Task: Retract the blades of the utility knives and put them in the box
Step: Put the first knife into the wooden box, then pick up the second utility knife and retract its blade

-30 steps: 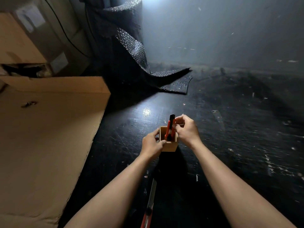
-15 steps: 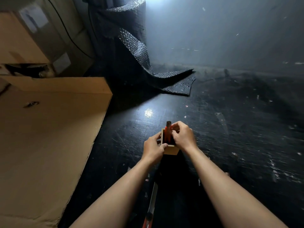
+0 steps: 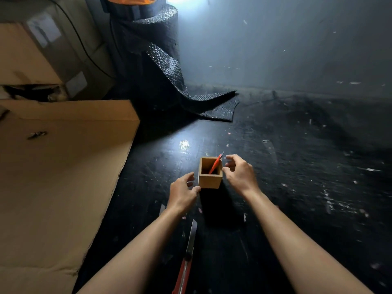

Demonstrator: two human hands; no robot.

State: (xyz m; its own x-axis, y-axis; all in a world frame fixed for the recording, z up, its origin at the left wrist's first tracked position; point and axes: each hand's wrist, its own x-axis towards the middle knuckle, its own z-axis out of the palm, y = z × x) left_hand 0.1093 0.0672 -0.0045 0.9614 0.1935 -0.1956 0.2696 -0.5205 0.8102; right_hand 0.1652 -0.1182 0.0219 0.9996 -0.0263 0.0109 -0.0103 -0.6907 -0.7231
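The red utility knife (image 3: 215, 164) now stands inside the small wooden box (image 3: 210, 173), leaning toward 1 o'clock with its top end poking just above the rim; half a second ago the right hand was pushing it down into the box, and a second ago it stood much higher out of it. The right hand (image 3: 239, 176) has let go and hovers just beside the box at 3 o'clock, fingers loosely curled and holding nothing. The left hand (image 3: 182, 193) has also come off the box wall and sits at 8 o'clock, half open and empty, its thumb close to the lower corner; whether it touches I cannot tell. This suggests the first knife is delivered. A second utility knife (image 3: 186, 259) lies on the dark worktop (image 3: 297, 187) at 6 o'clock, between the forearms, with its long blade fully out, so the task is likely only partly done: that blade needs retracting next. Farther out, flattened cardboard (image 3: 59, 166) lies at 9 o'clock and a roll of bubble wrap (image 3: 152, 49) stands at 12 o'clock. No brand or writing is readable anywhere.
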